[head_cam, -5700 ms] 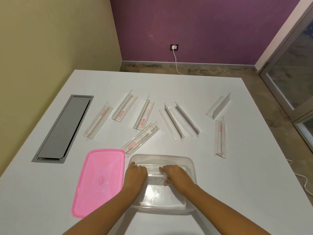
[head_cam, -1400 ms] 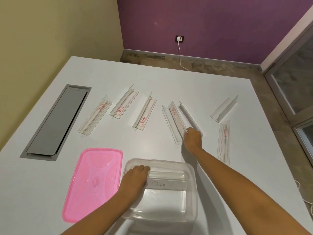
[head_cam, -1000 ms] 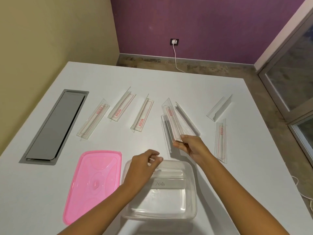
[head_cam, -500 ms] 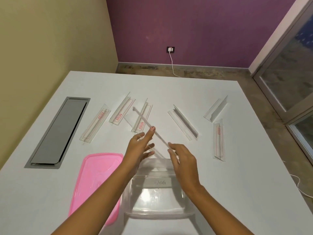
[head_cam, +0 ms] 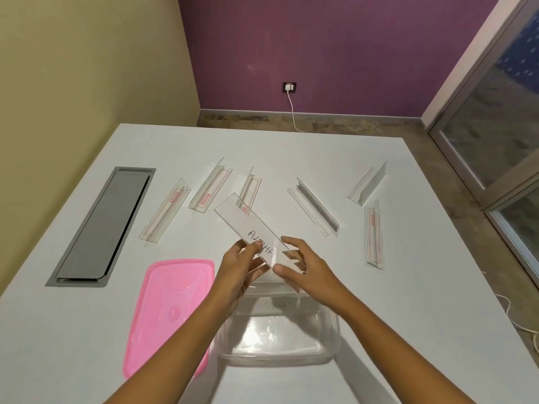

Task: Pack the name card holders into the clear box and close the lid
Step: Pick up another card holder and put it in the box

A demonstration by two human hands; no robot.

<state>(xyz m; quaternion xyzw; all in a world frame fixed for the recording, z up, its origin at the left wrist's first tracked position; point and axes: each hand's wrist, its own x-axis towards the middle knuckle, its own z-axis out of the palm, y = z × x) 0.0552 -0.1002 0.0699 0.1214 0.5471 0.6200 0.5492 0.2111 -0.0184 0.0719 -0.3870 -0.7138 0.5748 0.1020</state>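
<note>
Nearest the person, just below and on the near side of the grip, sits the clear box [head_cam: 278,345], open, on a white table [head_cam: 393,316]. One name card holder already in the box [head_cam: 275,306] lies crosswise against its far wall, faint handwriting on its face. Left of the grip and beside the box, the pink lid [head_cam: 167,310] lies flat on the table, partly covered by the left forearm. Above the box's far rim both hands meet on one held holder [head_cam: 248,225], a clear strip with "ALPHA" handwritten on it. The left hand [head_cam: 239,268] pinches its near end between thumb and fingers. The right hand [head_cam: 304,268] spans the same end between thumb and forefinger, its other fingers spread. From the grip the strip's long axis runs diagonally away and to the left, the far end raised and unsupported. That is the relation that matters. The box lies toward the person rather than along the strip, and the packed holder lies side to side, so the held one probably has to swing crosswise and come back and down to fit. Both hands are equally close to the box, and the left has the firmer hold. Beyond the grip six loose holders wait on the table: three to the far left [head_cam: 164,215] [head_cam: 210,186] [head_cam: 253,185], three to the far right [head_cam: 313,209] [head_cam: 367,185] [head_cam: 374,237]. Farther left is a grey table hatch [head_cam: 105,225].
</note>
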